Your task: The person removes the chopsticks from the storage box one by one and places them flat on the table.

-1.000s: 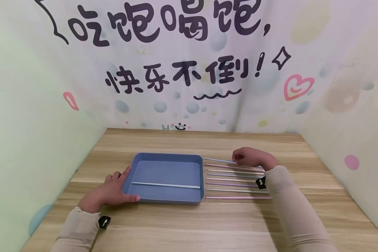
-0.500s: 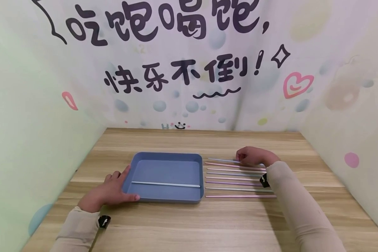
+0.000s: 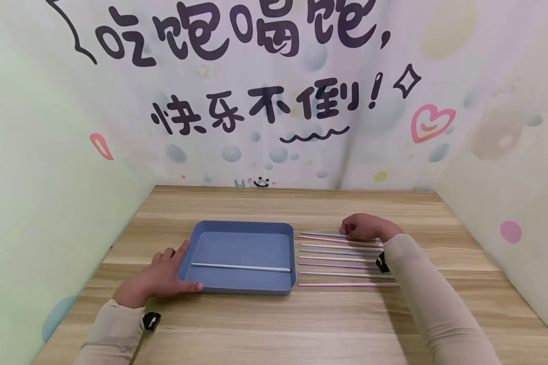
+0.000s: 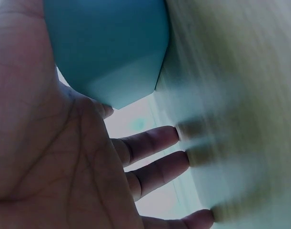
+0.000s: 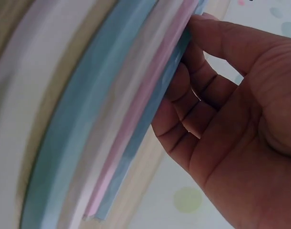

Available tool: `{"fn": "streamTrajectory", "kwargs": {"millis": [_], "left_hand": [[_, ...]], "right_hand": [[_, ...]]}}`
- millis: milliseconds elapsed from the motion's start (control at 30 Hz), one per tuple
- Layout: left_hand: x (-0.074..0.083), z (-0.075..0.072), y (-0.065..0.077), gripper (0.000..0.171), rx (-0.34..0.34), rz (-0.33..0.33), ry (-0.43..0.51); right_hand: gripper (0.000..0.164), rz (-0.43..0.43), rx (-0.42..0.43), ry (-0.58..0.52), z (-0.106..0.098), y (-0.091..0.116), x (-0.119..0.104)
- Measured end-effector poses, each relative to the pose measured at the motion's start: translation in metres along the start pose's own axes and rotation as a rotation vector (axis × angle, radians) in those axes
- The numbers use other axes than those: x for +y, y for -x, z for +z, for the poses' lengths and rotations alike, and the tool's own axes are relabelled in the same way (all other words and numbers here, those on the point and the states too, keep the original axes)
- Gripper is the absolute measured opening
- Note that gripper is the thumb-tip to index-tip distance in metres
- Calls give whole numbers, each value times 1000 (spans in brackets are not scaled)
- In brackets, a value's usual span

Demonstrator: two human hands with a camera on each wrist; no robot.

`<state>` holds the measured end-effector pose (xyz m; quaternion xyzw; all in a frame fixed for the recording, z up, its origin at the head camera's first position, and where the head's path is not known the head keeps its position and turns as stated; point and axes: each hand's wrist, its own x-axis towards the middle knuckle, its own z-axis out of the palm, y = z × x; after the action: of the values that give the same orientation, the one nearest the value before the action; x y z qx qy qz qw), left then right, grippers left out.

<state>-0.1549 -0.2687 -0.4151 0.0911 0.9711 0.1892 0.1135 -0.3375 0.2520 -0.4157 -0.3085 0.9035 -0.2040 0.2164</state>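
Observation:
My left hand (image 3: pixel 162 276) rests at the left end of a blue rectangular tray (image 3: pixel 242 291), its thumb at the near left corner and its index finger along the side. In the left wrist view the other fingers (image 4: pixel 157 174) are spread straight, tips on the tabletop. Inside the tray lies one pale blue straw (image 3: pixel 239 267). My right hand (image 3: pixel 367 226) pinches the farthest blue straw (image 5: pixel 152 109) between thumb and fingers, close beside a pink straw (image 5: pixel 131 117). Several more pastel straws lie below it in a roughly parallel row; the hand and sleeve hide their right ends.
The wooden tabletop (image 3: pixel 255 329) is enclosed by a printed back wall (image 3: pixel 255 152) and pale side walls. The straw row sits just right of the tray's right rim. The nearest pink straw (image 3: pixel 347 285) lies slightly apart from the others.
My right hand has slid the farthest blue straw a little to the right, then drawn it closer to the pink straw beside it. The left hand and tray stay put.

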Motion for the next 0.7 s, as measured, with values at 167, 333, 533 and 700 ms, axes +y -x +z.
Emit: {"fn": "streamTrajectory", "kwargs": {"millis": [167,333,533,700], "left_hand": [[0,-1,0,124,5,7,-1],[1,0,0,124,4,8,-3],[1,-1,0,124,5,10,-4],[-1,0,-1,124,7,12,-6]], "right_hand": [[9,7,-4,-16,-1,2,-3],[10,13,-4,-3,-2,6,0],[10,49,-3,-9,-4,18,5],[10,55,-1,-1,-3,26,8]]}}
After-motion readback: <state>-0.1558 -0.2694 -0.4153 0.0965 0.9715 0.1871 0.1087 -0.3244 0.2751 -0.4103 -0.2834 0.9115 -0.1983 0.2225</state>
